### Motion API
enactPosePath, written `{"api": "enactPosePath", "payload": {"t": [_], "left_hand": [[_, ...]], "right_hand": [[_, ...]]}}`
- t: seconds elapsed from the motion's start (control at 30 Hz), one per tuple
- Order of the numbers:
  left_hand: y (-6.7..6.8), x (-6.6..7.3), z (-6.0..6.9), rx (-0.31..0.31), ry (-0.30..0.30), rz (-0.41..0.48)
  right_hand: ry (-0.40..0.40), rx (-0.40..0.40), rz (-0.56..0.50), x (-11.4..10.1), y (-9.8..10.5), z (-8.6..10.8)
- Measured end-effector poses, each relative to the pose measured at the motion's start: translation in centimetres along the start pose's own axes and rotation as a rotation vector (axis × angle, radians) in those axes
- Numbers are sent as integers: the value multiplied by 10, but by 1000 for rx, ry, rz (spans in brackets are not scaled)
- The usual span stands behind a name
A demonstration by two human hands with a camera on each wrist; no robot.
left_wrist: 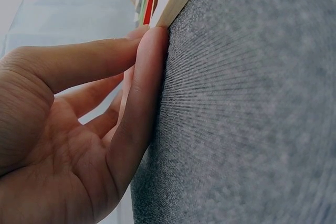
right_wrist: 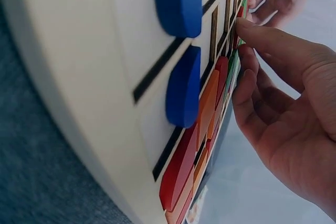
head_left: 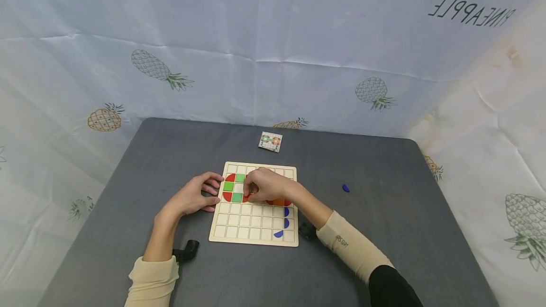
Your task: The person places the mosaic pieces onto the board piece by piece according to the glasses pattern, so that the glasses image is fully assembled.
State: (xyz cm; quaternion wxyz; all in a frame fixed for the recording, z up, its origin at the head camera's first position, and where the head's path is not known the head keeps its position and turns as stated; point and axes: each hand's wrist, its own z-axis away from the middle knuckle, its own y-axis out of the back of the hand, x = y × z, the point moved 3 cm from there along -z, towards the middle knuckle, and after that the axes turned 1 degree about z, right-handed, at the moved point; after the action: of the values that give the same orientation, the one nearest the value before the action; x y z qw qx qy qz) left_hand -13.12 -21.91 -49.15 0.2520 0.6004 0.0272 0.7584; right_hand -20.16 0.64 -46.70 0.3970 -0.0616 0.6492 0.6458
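A light wooden grid board (head_left: 239, 221) lies on the table. My left hand (head_left: 194, 195) rests at the board's left edge, thumb and fingertips against the rim; the left wrist view shows the thumb meeting the edge. Over the upper middle of the board, my right hand (head_left: 268, 186) pinches a red rounded piece (head_left: 245, 199), mostly hidden by the fingers. Red and green pieces, among them a green square (head_left: 228, 186), form a ring at the upper left. Orange and red pieces (head_left: 279, 202) show beneath the right wrist. Several blue half-round pieces (head_left: 286, 223) lie at the lower right squares.
A small patterned card (head_left: 270, 141) lies behind the board. One loose blue piece (head_left: 346, 188) is on the grey table (head_left: 362, 250) to the right. A white cloth (head_left: 256, 84) printed with pineapples hangs behind the table.
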Motion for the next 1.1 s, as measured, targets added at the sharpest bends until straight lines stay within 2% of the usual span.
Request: {"api": "enactPosePath", "payload": {"t": [0.2, 0.43, 0.67, 1.1], "left_hand": [[0, 0, 0, -1, 7, 4], [-1, -1, 0, -4, -2, 16], [0, -2, 1, -14, -13, 33], [0, 0, 2, -20, -13, 38]], "right_hand": [[7, 24, -22, 2, 3, 9], [-7, 98, -62, 11, 16, 35], [-91, 151, -133, 29, 29, 74], [-260, 251, -157, 69, 47, 159]]}}
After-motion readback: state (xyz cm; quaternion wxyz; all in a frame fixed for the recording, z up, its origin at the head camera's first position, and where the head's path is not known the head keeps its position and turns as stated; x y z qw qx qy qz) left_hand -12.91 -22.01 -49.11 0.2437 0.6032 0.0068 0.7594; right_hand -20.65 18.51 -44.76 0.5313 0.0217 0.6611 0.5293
